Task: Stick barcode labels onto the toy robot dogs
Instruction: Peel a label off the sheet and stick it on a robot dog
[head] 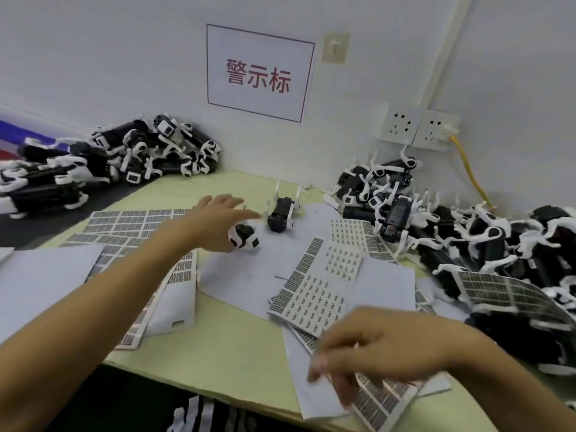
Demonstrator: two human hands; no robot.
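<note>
Blurred right hand (383, 347) hides label sheets (383, 397).

Toy robot dogs (280, 213): black-white glossy plastic. Label sheets (311, 294): smooth paper. Table (237, 347): matt.

A single head-worn wide-angle view looks forward and down, close over the table (237, 344), toward the wall corner (461, 57) beyond.

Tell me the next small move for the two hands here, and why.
Probably peel one barcode off the label sheet under the right hand, whose fingers hover over it, blurred, apparently holding nothing. The left hand already grips a toy robot dog over the white paper, so the dog looks ready for a label.
</note>
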